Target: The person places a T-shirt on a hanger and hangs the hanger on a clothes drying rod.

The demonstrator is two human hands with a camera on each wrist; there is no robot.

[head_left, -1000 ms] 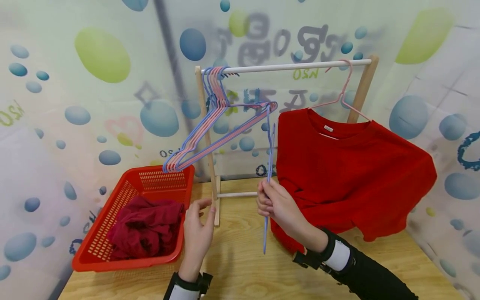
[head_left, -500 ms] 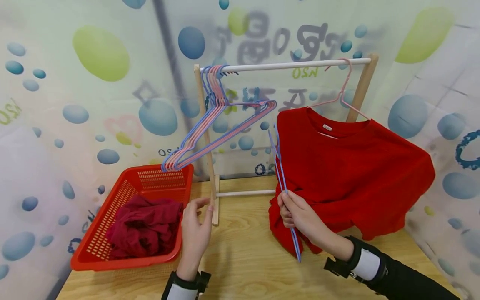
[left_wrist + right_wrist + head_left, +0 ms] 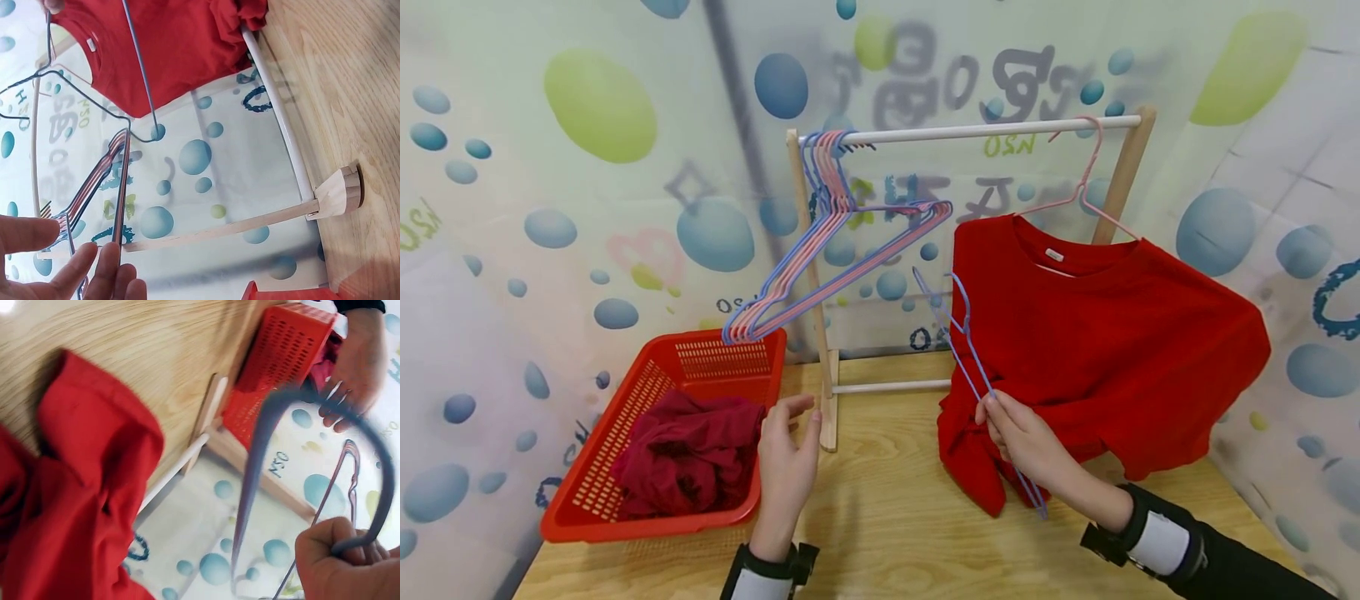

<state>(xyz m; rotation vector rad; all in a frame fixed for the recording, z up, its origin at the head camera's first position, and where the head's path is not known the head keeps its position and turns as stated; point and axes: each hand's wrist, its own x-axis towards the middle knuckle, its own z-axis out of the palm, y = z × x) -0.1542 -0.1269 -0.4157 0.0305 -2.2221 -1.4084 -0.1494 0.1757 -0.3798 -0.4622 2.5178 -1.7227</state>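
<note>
My right hand pinches a blue wire hanger in front of the red shirt. The hanger leans, its upper part tilted to the left and its far end pointing down toward the table. In the right wrist view, a rounded end of that hanger looms large and blurred by the fingers. The shirt hangs from a pink hanger at the rack's right end. My left hand holds nothing; its fingers are loosely bent beside the basket's right rim.
A wooden rack with a white rail stands at the back. Several blue and pink hangers are bunched at its left end. Below them, a red basket holds crumpled dark red cloth. Wooden tabletop lies between basket and shirt.
My right hand has carried the blue hanger to the right and slightly down. The hanger has gone from nearly upright and edge-on to tilted, showing more of its outline. My left hand has barely moved.
</note>
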